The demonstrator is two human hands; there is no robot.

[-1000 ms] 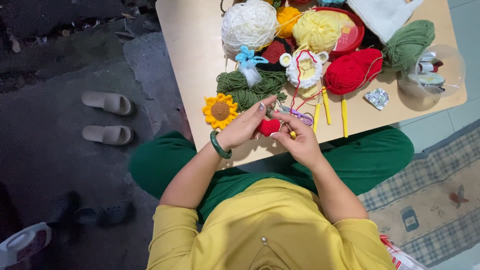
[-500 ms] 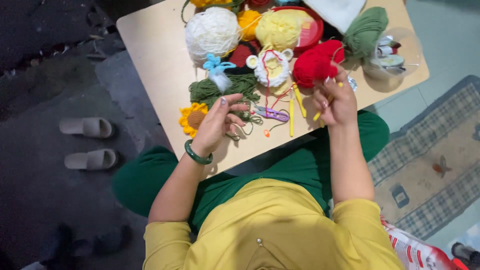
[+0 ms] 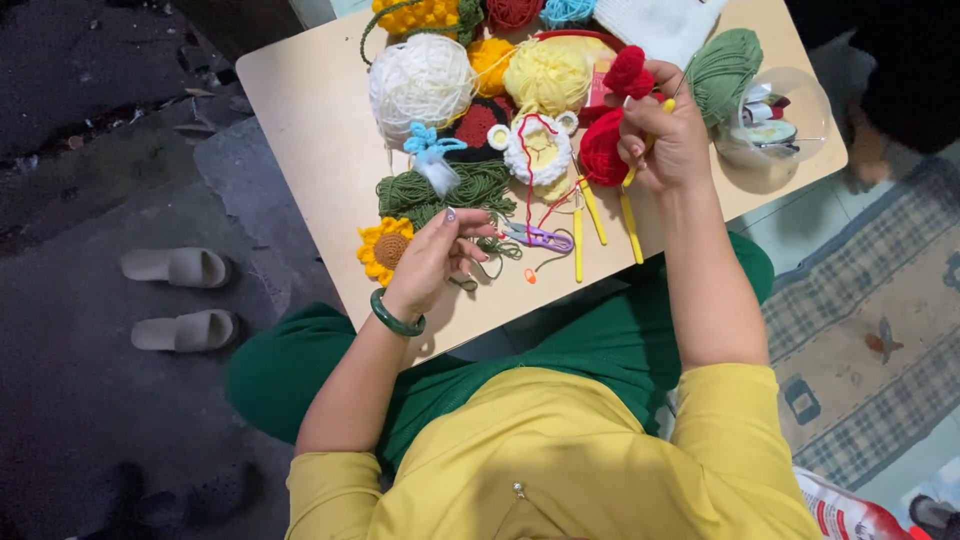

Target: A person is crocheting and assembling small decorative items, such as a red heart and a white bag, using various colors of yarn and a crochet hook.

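Over table point(image 3: 320, 130): right hand point(image 3: 668, 140) clamped on red yarn point(image 3: 612, 140); left hand point(image 3: 440, 255) loosely curled, empty.

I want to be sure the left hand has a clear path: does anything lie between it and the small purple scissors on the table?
Nothing visible does. The left hand hovers just left of the purple scissors, with only a loose green yarn strand on the bare table between them.
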